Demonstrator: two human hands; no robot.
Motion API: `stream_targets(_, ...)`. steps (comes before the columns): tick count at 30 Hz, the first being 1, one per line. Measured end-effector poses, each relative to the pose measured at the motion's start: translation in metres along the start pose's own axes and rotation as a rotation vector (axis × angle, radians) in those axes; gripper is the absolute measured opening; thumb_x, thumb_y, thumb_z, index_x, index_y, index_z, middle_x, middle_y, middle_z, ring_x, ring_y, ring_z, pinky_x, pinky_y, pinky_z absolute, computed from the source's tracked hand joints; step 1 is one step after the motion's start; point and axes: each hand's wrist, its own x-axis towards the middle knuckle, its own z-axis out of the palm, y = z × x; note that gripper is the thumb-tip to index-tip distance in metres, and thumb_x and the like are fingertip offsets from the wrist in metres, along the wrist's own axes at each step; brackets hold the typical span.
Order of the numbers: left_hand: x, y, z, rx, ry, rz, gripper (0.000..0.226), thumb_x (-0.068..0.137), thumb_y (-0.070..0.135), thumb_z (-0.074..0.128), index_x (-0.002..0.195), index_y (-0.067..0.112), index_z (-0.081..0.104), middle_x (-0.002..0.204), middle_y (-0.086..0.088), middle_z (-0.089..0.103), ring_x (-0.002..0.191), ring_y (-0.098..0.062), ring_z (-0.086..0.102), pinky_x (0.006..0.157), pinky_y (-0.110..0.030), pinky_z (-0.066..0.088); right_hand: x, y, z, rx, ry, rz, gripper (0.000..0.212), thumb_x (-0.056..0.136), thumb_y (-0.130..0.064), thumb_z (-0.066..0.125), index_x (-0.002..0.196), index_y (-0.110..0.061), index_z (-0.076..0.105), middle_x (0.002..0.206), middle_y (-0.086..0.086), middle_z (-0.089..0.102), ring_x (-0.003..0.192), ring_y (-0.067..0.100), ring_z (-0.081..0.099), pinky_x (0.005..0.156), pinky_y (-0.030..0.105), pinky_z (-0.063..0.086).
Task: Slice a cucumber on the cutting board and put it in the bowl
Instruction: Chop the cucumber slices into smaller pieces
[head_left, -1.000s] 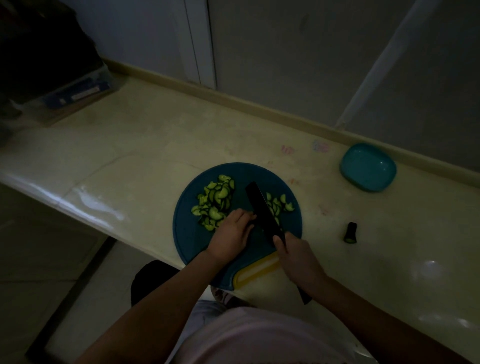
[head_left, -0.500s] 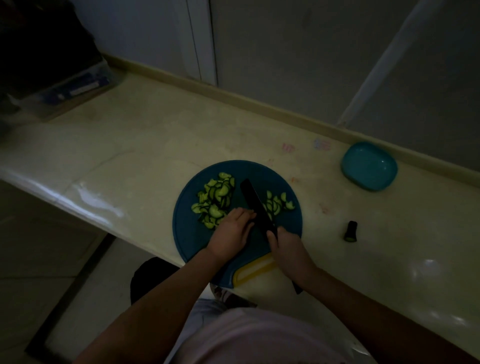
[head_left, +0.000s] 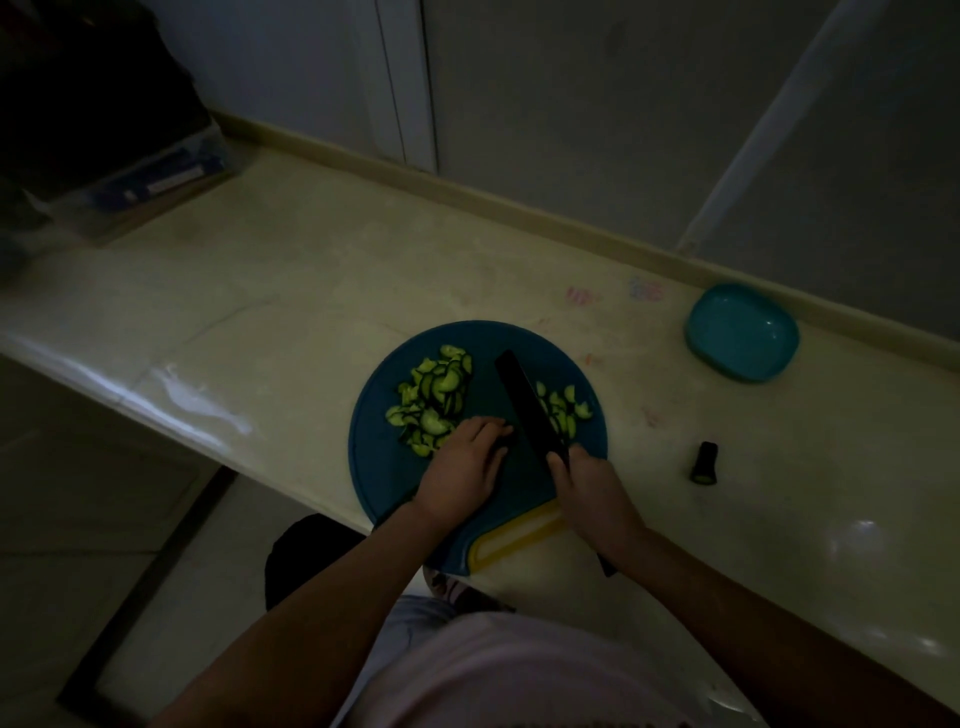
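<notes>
A round blue cutting board with a yellow handle lies at the counter's front edge. A pile of cucumber slices sits on its left half and a smaller heap on its right. My right hand grips the handle of a black knife, whose blade lies between the two piles. My left hand presses down on the board beside the blade, fingers curled over a dark cucumber piece that is mostly hidden. The teal bowl stands empty at the back right.
A dark cucumber end piece lies on the cream counter right of the board. A dark bag and a clear box fill the far left corner. A raised ledge and wall run along the back. The floor drops off at left.
The knife and my right hand slid slightly forward and left along the board. My left hand stayed in place by the blade. The slices have not moved.
</notes>
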Motion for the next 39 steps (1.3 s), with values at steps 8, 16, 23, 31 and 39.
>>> stream_targets(8, 0.002, 0.0, 0.001, 0.026, 0.001, 0.007, 0.021, 0.087, 0.007, 0.06, 0.107, 0.001, 0.061, 0.096, -0.014, 0.057, 0.089, -0.018, 0.046, 0.076, -0.021, 0.037, -0.01, -0.004, -0.003, 0.062, -0.011, -0.034, 0.028, 0.099, -0.028, 0.036, 0.079, -0.009, 0.043, 0.06, -0.004, 0.041, 0.051, 0.005, 0.039, 0.046, 0.026, 0.023)
stream_targets(16, 0.002, 0.002, -0.001, 0.028, -0.007, 0.001, 0.021, 0.085, 0.008, 0.058, 0.105, 0.001, 0.061, 0.087, -0.013, 0.056, 0.081, -0.016, 0.041, 0.069, -0.022, 0.033, -0.014, -0.001, -0.001, 0.066, -0.037, -0.027, 0.034, 0.099, -0.028, 0.035, 0.066, -0.021, 0.035, 0.06, -0.005, 0.04, 0.052, 0.004, 0.039, 0.051, 0.024, 0.023)
stream_targets(23, 0.002, 0.001, -0.001, 0.024, 0.001, 0.003, 0.02, 0.082, 0.003, 0.065, 0.102, 0.001, 0.062, 0.085, -0.012, 0.057, 0.079, -0.018, 0.045, 0.067, -0.022, 0.034, -0.012, -0.005, 0.006, 0.029, -0.039, -0.011, 0.036, 0.1, -0.028, 0.034, 0.064, -0.024, 0.029, 0.06, -0.005, 0.039, 0.052, 0.006, 0.038, 0.049, 0.027, 0.029)
stream_targets(31, 0.002, 0.0, 0.001, 0.024, -0.026, -0.037, 0.023, 0.085, 0.013, 0.056, 0.104, 0.002, 0.064, 0.09, -0.011, 0.059, 0.081, -0.023, 0.055, 0.069, -0.028, 0.044, -0.008, -0.005, 0.016, 0.015, -0.025, -0.018, 0.026, 0.1, -0.026, 0.035, 0.08, -0.01, 0.04, 0.059, -0.007, 0.038, 0.051, 0.007, 0.039, 0.05, 0.025, 0.028)
stream_targets(39, 0.007, 0.006, 0.002, 0.002, -0.009, -0.02, 0.019, 0.084, 0.007, 0.058, 0.101, 0.0, 0.063, 0.088, -0.013, 0.059, 0.083, -0.018, 0.047, 0.071, -0.024, 0.038, -0.008, 0.003, 0.011, 0.047, -0.016, -0.001, 0.026, 0.099, -0.027, 0.035, 0.082, -0.009, 0.045, 0.066, 0.001, 0.048, 0.059, 0.017, 0.049, 0.055, 0.027, 0.035)
